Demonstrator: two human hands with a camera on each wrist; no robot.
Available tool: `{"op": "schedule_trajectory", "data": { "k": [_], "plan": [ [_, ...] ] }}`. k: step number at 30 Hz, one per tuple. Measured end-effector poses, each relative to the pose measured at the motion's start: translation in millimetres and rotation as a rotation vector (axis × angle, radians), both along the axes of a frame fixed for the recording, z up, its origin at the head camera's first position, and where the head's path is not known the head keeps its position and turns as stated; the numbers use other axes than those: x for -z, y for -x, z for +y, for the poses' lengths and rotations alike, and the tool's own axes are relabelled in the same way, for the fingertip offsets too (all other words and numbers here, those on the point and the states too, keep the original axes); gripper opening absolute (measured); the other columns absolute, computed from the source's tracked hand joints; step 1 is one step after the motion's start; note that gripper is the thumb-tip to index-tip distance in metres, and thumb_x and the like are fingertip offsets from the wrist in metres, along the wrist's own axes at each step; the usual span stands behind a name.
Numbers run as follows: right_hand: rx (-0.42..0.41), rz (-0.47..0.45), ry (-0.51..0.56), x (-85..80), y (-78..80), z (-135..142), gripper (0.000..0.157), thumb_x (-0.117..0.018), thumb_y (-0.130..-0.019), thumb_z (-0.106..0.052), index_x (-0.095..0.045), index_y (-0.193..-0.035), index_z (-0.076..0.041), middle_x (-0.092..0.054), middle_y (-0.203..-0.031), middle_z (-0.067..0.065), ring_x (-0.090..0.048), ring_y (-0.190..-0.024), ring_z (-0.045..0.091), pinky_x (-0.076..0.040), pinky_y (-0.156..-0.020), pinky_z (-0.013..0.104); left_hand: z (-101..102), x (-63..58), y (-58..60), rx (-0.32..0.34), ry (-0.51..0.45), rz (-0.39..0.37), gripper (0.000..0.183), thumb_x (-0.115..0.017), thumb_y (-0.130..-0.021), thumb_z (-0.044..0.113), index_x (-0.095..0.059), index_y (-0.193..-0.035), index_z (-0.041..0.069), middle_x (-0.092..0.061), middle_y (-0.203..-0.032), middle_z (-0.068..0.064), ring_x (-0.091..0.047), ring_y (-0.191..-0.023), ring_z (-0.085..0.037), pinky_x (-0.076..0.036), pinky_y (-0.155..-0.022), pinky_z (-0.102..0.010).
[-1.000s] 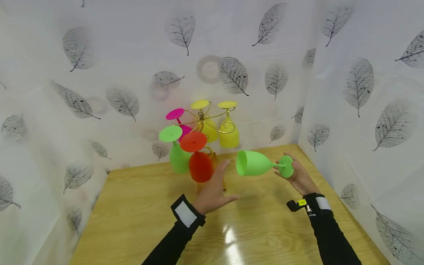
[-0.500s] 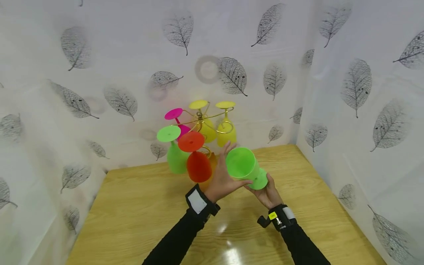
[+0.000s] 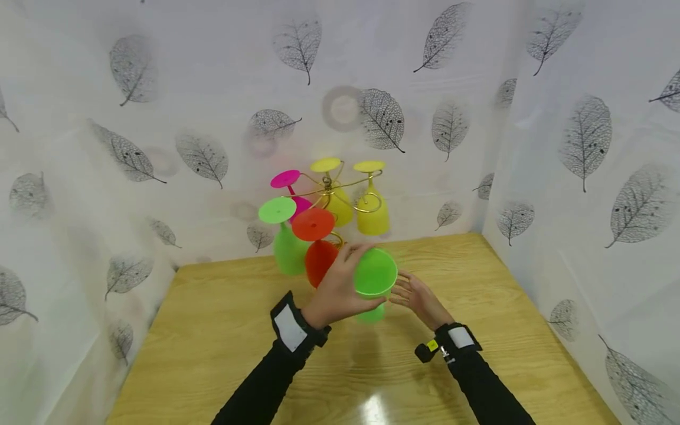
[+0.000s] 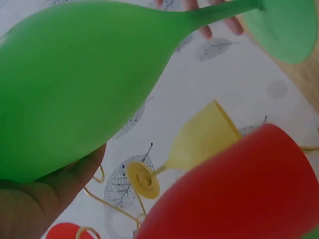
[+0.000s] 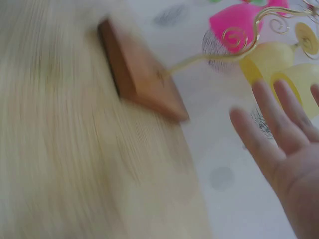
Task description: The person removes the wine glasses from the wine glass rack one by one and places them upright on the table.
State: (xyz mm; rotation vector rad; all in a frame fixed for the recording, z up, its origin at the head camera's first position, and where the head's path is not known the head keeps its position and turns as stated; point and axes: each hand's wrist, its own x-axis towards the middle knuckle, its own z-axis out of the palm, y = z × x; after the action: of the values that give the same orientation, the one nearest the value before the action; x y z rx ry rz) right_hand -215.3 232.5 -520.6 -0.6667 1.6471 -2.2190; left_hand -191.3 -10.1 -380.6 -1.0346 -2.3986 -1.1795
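The left hand, at 8 o'clock from a loose green cup, curls round its bowl, up over the tabletop. The right hand, at 4 o'clock, is just beside it, fingers spread. At 11 o'clock, a gold rack holds upside-down cups: a hanging green cup, a pink cup, a red cup and two yellow cups. The loose cup's mouth faces the head view; its long line slants away to its foot at 6 o'clock.
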Motion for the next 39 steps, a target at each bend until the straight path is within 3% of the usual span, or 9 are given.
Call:
{"op": "schedule_trajectory", "data": {
  "k": [6,9,14,19,24,28,31,34,39],
  "plan": [
    [0.4,0.404,-0.663,-7.9,8.5,21,0.044,-0.051,-0.097,-0.013,-0.041,-0.138,-0.003,-0.049,-0.135,0.024,-0.048,-0.123,0.037,-0.04,-0.101,0.056,-52,15.2,-16.7,-0.061,0.089,-0.103,0.088,-0.087,-0.062,0.025,-0.044,-0.137,0.011,-0.045,-0.124,-0.007,-0.052,-0.106,-0.022,-0.055,-0.086,-0.037],
    [0.492,0.532,-0.877,-10.2,10.0,31,0.048,-0.06,-0.091,-0.013,-0.045,-0.136,-0.003,-0.053,-0.132,0.02,-0.05,-0.12,0.038,-0.042,-0.099,0.056,-81,28.4,-22.1,-0.119,0.07,-0.127,0.086,-0.088,-0.061,0.024,-0.046,-0.135,0.009,-0.046,-0.124,-0.008,-0.053,-0.107,-0.023,-0.054,-0.085,-0.04],
    [0.559,0.669,-1.087,-13.7,15.7,38,0.053,-0.067,-0.086,-0.02,-0.049,-0.134,-0.004,-0.056,-0.128,0.019,-0.055,-0.115,0.037,-0.047,-0.093,0.051,-142,36.2,-26.5,-0.248,0.065,-0.13,0.085,-0.088,-0.061,0.022,-0.046,-0.134,0.01,-0.047,-0.124,-0.011,-0.053,-0.109,-0.026,-0.052,-0.085,-0.047],
    [0.606,0.738,-1.184,-15.3,19.4,47,0.055,-0.072,-0.082,-0.021,-0.051,-0.131,-0.004,-0.059,-0.124,0.019,-0.058,-0.11,0.037,-0.049,-0.091,0.05,-206,36.9,-13.3,-0.435,0.121,-0.119,0.083,-0.086,-0.064,0.021,-0.045,-0.135,0.006,-0.047,-0.121,-0.021,-0.051,-0.107,-0.037,-0.048,-0.084,-0.059],
    [0.611,0.725,-1.214,-15.8,20.7,55,0.056,-0.071,-0.082,-0.02,-0.05,-0.132,-0.005,-0.062,-0.119,0.02,-0.06,-0.103,0.038,-0.049,-0.087,0.052,-247,46.2,18.0,-0.604,0.115,-0.144,0.083,-0.082,-0.069,0.023,-0.04,-0.137,0.0,-0.041,-0.125,-0.028,-0.046,-0.111,-0.045,-0.042,-0.088,-0.064],
    [0.6,0.696,-1.216,-15.9,20.6,64,0.056,-0.07,-0.083,-0.02,-0.049,-0.133,-0.006,-0.063,-0.115,0.02,-0.061,-0.099,0.039,-0.049,-0.084,0.052,-250,59.7,46.0,-0.63,0.076,-0.203,0.083,-0.08,-0.073,0.025,-0.038,-0.139,-0.001,-0.036,-0.131,-0.028,-0.04,-0.118,-0.045,-0.037,-0.097,-0.063],
    [0.588,0.686,-1.222,-15.2,20.6,68,0.057,-0.07,-0.083,-0.02,-0.048,-0.134,-0.006,-0.064,-0.114,0.02,-0.062,-0.096,0.038,-0.049,-0.083,0.052,-247,69.0,59.1,-0.633,0.05,-0.254,0.083,-0.079,-0.074,0.026,-0.037,-0.14,0.0,-0.035,-0.133,-0.028,-0.038,-0.121,-0.045,-0.035,-0.101,-0.061],
    [0.576,0.683,-1.224,-14.4,20.8,69,0.057,-0.07,-0.083,-0.021,-0.048,-0.134,-0.006,-0.064,-0.113,0.019,-0.062,-0.095,0.037,-0.049,-0.083,0.052,-246,75.3,65.1,-0.654,0.043,-0.27,0.082,-0.078,-0.074,0.025,-0.037,-0.139,-0.002,-0.035,-0.132,-0.029,-0.038,-0.121,-0.046,-0.035,-0.102,-0.061],
    [0.569,0.677,-1.216,-13.0,20.0,69,0.055,-0.07,-0.084,-0.021,-0.05,-0.132,-0.005,-0.065,-0.112,0.019,-0.062,-0.094,0.038,-0.049,-0.082,0.052,-250,79.6,64.0,-0.69,0.08,-0.274,0.081,-0.078,-0.073,0.024,-0.038,-0.138,-0.004,-0.034,-0.132,-0.03,-0.038,-0.121,-0.047,-0.035,-0.102,-0.061]
  ]
}}
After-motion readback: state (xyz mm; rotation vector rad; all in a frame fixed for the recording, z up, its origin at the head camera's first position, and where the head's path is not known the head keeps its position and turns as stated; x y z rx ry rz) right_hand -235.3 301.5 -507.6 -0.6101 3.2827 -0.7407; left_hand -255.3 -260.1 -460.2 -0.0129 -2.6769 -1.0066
